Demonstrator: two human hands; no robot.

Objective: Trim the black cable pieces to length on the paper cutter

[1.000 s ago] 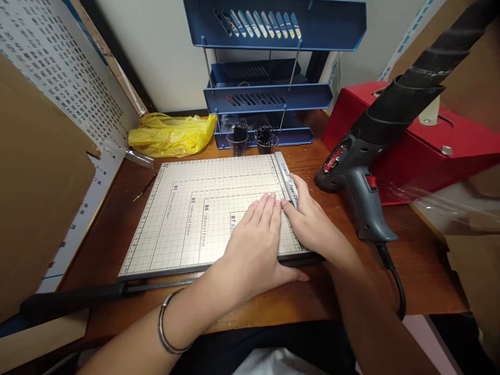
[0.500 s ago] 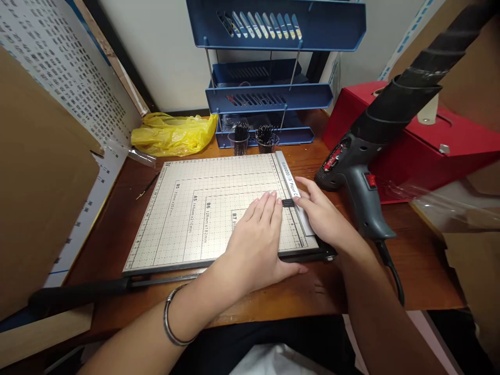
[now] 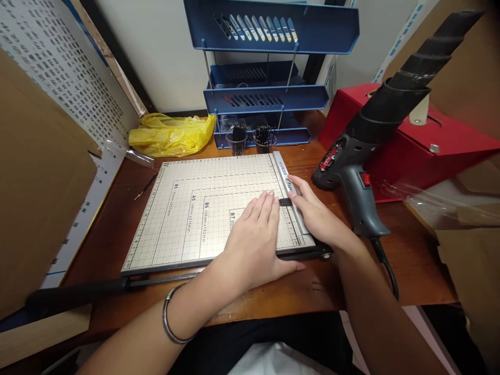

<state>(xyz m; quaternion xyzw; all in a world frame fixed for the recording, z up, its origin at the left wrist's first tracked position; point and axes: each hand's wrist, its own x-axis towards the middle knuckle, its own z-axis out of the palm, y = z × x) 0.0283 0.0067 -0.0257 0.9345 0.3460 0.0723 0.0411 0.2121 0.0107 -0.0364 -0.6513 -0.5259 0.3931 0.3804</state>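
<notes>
A grey gridded paper cutter board [image 3: 183, 219] lies on the wooden desk. My left hand [image 3: 253, 237] rests flat on its right part, fingers stretched out and together. My right hand [image 3: 316, 213] lies over the white guide strip [image 3: 284, 172] on the board's right edge, fingers extended. A small black bundle [image 3: 285, 201] sits across the strip between the fingertips of both hands, touching them. The cutter's long black handle [image 3: 78, 294] runs along the front edge to the left.
A black heat gun [image 3: 363, 172] lies right of the board, its cord dropping over the desk edge. Behind it stands a red box [image 3: 425, 151]. At the back are blue stacked trays [image 3: 269, 94], two cups of black pieces [image 3: 250, 140] and a yellow bag [image 3: 172, 135]. Cardboard leans at left.
My right hand slid off toward the right edge, uncovering the small black bundle at the guide strip, then eased back to it. My left hand stayed flat.
</notes>
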